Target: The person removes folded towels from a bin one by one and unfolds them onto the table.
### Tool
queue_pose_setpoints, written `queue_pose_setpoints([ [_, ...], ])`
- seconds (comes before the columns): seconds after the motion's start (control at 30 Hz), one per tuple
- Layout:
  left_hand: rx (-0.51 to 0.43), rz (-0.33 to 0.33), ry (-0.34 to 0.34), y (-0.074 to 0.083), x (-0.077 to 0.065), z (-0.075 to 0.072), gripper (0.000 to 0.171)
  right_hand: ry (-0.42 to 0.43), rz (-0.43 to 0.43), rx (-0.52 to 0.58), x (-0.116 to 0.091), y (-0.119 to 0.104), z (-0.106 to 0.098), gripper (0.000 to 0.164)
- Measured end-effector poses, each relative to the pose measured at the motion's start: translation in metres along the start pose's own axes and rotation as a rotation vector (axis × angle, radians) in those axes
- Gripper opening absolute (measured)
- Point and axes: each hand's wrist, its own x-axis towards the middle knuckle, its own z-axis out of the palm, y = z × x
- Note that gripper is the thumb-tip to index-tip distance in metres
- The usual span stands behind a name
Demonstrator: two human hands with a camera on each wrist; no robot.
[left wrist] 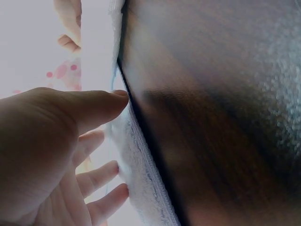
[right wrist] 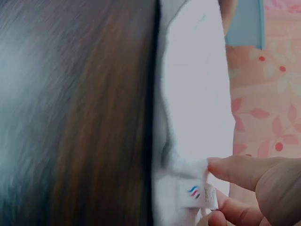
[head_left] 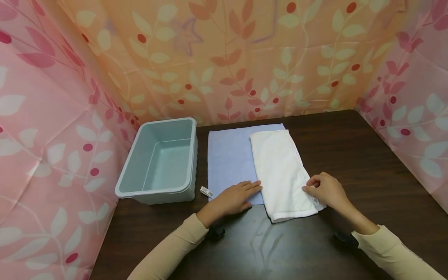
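A folded white towel (head_left: 281,175) lies slantwise over the right part of a flat light-blue towel (head_left: 229,159). My left hand (head_left: 235,198) rests on the blue towel's near edge with fingers extended, their tips at the white towel's left edge. In the left wrist view the fingers of my left hand (left wrist: 61,155) are spread beside the cloth. My right hand (head_left: 327,190) pinches the white towel's right edge between thumb and fingertips. Close to that pinch, a label (right wrist: 200,194) with a small coloured mark shows on the white towel.
A grey-blue plastic basin (head_left: 193,171) stands left of the towels on the dark wooden table (head_left: 371,186). From the blue towel's near left corner a white tag (head_left: 206,191) sticks out. Patterned cloth (head_left: 238,58) hangs behind the table and along both sides.
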Motion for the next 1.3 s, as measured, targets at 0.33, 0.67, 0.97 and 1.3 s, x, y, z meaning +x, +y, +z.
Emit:
queue_pose_setpoints([
  [0.33,0.017,-0.003,-0.005,0.0,0.0,0.001,0.067,-0.067,0.038,0.149,0.0,0.0,0.002,0.015],
  [0.67,0.002,-0.009,-0.007,0.0,0.0,0.0,0.069,-0.107,0.013,0.167,-0.008,0.002,-0.015,0.023],
  [0.97,-0.012,-0.023,-0.031,-0.002,0.001,0.001,0.07,-0.194,0.011,0.121,-0.006,0.013,-0.028,0.024],
  [1.3,-0.034,-0.024,-0.057,-0.001,0.001,0.002,0.073,-0.248,-0.024,-0.025,0.012,0.011,-0.034,0.029],
])
